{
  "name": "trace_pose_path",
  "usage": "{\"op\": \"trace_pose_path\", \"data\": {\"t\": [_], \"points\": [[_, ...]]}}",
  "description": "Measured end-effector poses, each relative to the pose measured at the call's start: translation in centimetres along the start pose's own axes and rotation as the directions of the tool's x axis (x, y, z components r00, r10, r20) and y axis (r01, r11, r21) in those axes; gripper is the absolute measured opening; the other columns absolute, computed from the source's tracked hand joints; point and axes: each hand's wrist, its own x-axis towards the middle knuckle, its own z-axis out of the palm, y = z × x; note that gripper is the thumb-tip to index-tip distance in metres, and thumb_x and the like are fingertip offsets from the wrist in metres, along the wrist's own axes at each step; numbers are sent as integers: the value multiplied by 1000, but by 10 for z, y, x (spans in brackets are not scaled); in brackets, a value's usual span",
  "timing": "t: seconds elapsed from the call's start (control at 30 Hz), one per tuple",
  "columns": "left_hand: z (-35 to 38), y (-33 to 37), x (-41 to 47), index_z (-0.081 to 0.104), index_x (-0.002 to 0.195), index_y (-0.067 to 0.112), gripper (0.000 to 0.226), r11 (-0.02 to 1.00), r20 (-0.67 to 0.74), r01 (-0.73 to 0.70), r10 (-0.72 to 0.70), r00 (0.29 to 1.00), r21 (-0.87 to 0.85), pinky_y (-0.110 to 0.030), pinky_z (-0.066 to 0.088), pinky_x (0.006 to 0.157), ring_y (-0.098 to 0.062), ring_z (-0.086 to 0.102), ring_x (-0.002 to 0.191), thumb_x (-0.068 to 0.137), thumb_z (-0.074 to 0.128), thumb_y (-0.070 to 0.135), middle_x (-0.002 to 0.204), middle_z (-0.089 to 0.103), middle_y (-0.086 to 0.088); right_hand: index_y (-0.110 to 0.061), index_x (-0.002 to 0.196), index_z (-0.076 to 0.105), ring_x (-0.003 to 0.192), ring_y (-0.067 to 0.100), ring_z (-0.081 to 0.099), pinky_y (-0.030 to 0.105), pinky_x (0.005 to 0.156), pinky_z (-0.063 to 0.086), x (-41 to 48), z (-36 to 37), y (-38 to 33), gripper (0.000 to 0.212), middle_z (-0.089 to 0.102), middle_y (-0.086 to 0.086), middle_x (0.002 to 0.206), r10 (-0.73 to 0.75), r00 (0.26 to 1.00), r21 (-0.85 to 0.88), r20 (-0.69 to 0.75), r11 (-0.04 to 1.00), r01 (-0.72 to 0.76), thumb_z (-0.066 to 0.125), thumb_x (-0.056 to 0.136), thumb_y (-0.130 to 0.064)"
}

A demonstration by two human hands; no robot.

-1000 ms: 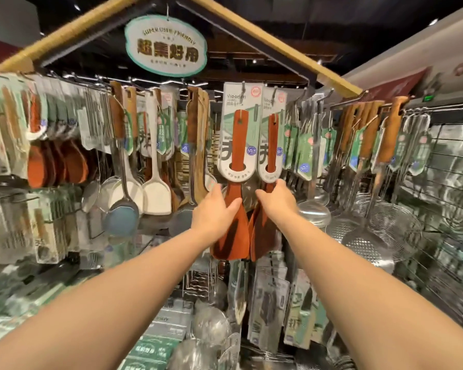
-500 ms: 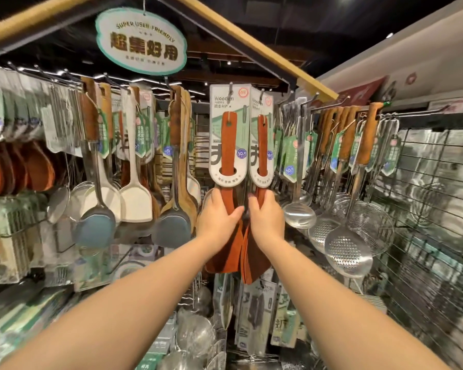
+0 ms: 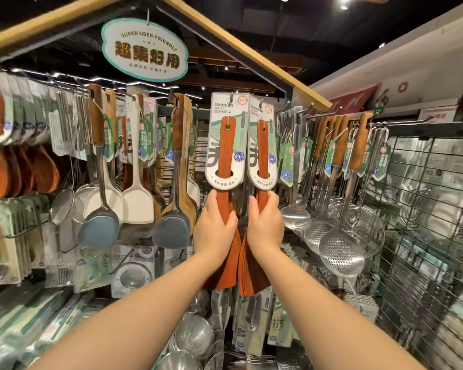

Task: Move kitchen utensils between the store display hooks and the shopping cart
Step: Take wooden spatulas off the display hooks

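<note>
While both of them hang off the display hooks (image 3: pixel 232 96) by their card sleeves, each hand's got a grip on one. The left hand (image 3: pixel 215 231) is wrapped round the left wooden turner (image 3: pixel 224 153), fingers curled on the handle just under the card. The right hand (image 3: pixel 265 225) is doing the same to the right wooden turner (image 3: pixel 262 150) right beside it. The two reddish blades hang down close together past the wrists, can't tell if they touch. There's a perforated steel skimmer (image 3: pixel 341 252) and a wire strainer (image 3: pixel 358 225) off to the right, and white spatulas (image 3: pixel 138 204) off to the left. A green-edged oval sign (image 3: pixel 145 49) hangs overhead.
</note>
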Motion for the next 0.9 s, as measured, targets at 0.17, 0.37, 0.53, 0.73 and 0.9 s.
{"op": "trace_pose_path", "data": {"t": [0.17, 0.37, 0.53, 0.73, 0.9], "points": [[-8, 6, -5, 24, 146, 17, 63, 1000, -16, 5, -4, 1000, 13, -36, 44, 90, -26, 51, 119, 91, 52, 27, 137, 49, -6, -11, 133, 40, 103, 31, 59, 36, 78, 43, -6, -10, -7, 43, 64, 12, 114, 15, 1000, -4, 6, 1000, -15, 41, 99, -37], [-13, 15, -10, 26, 145, 18, 61, 1000, -24, 12, -12, 1000, 7, -37, 46, 88, -27, 53, 116, 90, 52, 27, 133, 52, -7, -12, 136, 39, 101, 29, 59, 32, 71, 38, -11, -26, -15, 46, 65, 11, 111, 28, 1000, -59, 10, 998, -28, 39, 99, -40], [-18, 20, -12, 26, 145, 17, 61, 999, -19, 32, -32, 999, 19, -38, 45, 89, -28, 52, 117, 91, 51, 26, 134, 51, -8, -13, 134, 41, 103, 29, 59, 31, 68, 35, -13, -35, -20, 44, 65, 10, 112, 28, 1000, -123, 0, 992, -28, 38, 99, -41], [-29, 24, -14, 28, 144, 16, 59, 999, -14, 26, -26, 1000, 20, -37, 44, 88, -29, 53, 114, 91, 51, 25, 130, 53, -9, -12, 130, 43, 99, 29, 61, 32, 68, 38, -15, -42, -26, 43, 66, 9, 109, 22, 1000, -171, -15, 985, -24, 38, 99, -41], [-34, 26, -15, 30, 142, 16, 56, 1000, -10, 21, -21, 1000, 23, -38, 45, 85, -30, 55, 110, 90, 51, 25, 125, 55, -10, -13, 129, 42, 96, 30, 62, 35, 69, 42, -19, -45, -33, 40, 67, 9, 105, 25, 999, -166, -34, 986, -31, 38, 99, -40]]}}
